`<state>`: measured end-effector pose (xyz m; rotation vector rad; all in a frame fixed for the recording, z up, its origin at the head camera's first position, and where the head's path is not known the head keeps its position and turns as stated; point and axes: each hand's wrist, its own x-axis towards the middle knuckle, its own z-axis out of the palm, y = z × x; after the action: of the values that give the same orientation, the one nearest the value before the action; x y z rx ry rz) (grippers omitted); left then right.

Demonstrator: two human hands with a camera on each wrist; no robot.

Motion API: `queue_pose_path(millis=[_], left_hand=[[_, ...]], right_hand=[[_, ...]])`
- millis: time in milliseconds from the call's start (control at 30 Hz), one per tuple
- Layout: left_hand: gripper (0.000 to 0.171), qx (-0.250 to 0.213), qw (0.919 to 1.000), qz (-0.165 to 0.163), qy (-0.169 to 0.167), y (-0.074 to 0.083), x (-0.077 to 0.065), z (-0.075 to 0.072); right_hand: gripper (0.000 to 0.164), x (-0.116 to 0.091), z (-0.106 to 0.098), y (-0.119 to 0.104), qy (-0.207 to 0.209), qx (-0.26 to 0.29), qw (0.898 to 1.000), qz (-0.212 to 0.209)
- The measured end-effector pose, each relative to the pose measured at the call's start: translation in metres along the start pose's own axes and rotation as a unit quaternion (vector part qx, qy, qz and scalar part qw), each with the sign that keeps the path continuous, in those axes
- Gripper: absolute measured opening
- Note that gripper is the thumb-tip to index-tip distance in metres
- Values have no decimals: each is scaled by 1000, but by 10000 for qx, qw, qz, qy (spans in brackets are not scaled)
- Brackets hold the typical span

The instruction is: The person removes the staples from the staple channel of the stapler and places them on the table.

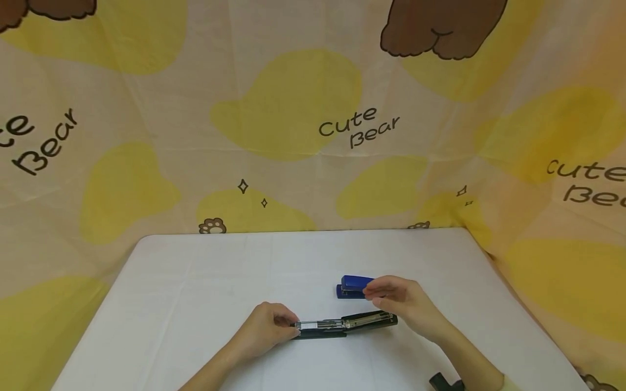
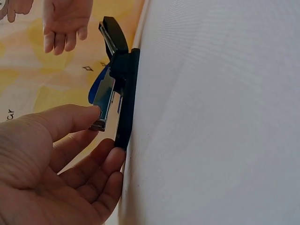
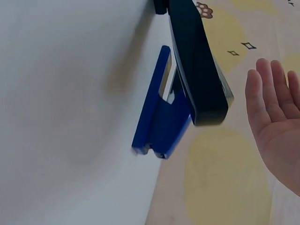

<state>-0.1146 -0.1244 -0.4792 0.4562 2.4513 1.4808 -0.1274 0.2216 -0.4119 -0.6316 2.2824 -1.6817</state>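
Note:
A black stapler (image 1: 323,333) lies folded open on the table, its metal magazine exposed and its top arm swung out to the right. My left hand (image 1: 261,330) pinches the magazine's left end; in the left wrist view the thumb and forefinger are at the metal tip, and other fingers touch the base (image 2: 127,110). My right hand (image 1: 403,298) hovers over the opened top arm (image 3: 199,65) with fingers extended, holding nothing. Behind the black stapler stands a closed blue stapler (image 1: 354,282), partly hidden by the right hand in the head view.
The white table (image 1: 220,271) has rounded far corners. Near its front right, a dark object (image 1: 442,382) is partly hidden by the right forearm; its kind is unclear. A patterned cloth (image 1: 293,108) hangs behind and along the sides.

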Motion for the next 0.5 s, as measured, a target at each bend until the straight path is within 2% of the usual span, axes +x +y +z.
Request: queue_pose_path(millis=[500], left_hand=[[11,1,10000,19,30,0,-1,0]], right_hand=[[42,9,35,2,-342,137,9985,416]])
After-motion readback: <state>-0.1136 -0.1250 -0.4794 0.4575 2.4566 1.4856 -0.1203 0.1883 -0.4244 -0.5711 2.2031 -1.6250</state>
